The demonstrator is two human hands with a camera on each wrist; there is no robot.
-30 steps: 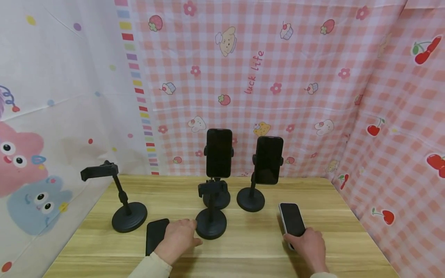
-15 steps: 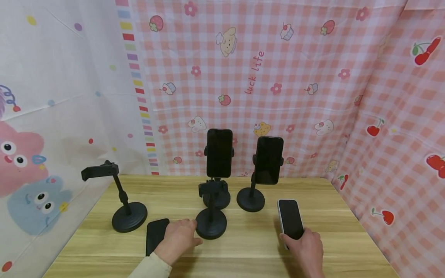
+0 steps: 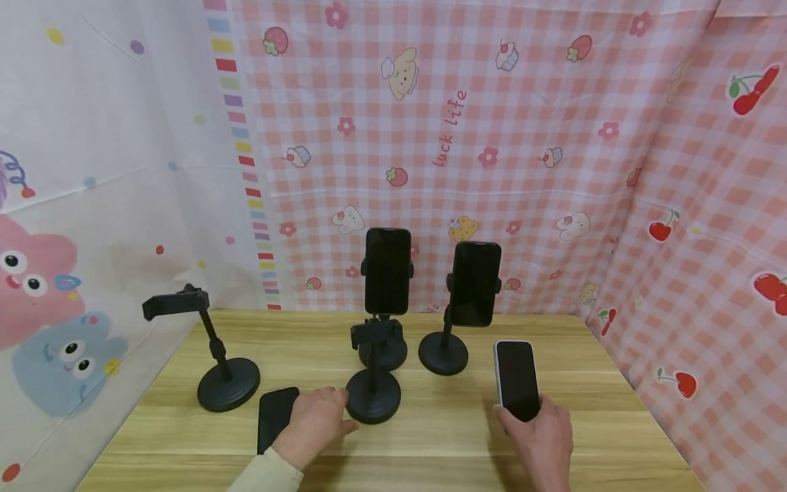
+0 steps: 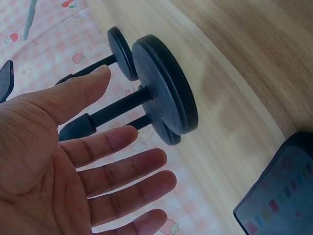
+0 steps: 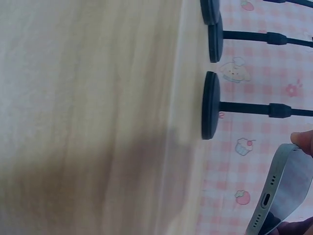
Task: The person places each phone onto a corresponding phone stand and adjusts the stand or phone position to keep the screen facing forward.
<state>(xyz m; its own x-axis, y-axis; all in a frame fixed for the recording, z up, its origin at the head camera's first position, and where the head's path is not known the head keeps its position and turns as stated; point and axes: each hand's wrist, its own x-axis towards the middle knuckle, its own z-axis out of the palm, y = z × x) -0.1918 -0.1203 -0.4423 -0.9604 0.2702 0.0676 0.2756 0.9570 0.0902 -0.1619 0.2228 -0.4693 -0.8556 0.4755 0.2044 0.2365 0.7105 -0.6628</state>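
Observation:
My right hand (image 3: 541,437) grips a smartphone (image 3: 518,377) with a pale frame by its lower end, thumb on one edge and fingers on the other. The phone's dark screen faces me. In the right wrist view its bottom edge with the charging port (image 5: 266,199) shows, raised off the wood. My left hand (image 3: 315,422) holds nothing; its fingers are spread and relaxed in the left wrist view. It hovers beside the round base of an empty black phone stand (image 3: 373,396). A black phone (image 3: 274,415) lies flat on the table, partly hidden by this hand.
Another empty phone stand (image 3: 229,384) stands at the left. Behind the front stand, a second one carries an upright phone (image 3: 388,272). Right of it, one more stand (image 3: 443,353) also holds a phone (image 3: 476,283). Patterned cloth (image 3: 522,171) hangs behind the wooden table (image 3: 430,465).
The phone in my right hand has risen and tilted more upright, its top end moving away from me. My left hand and the stands have stayed put.

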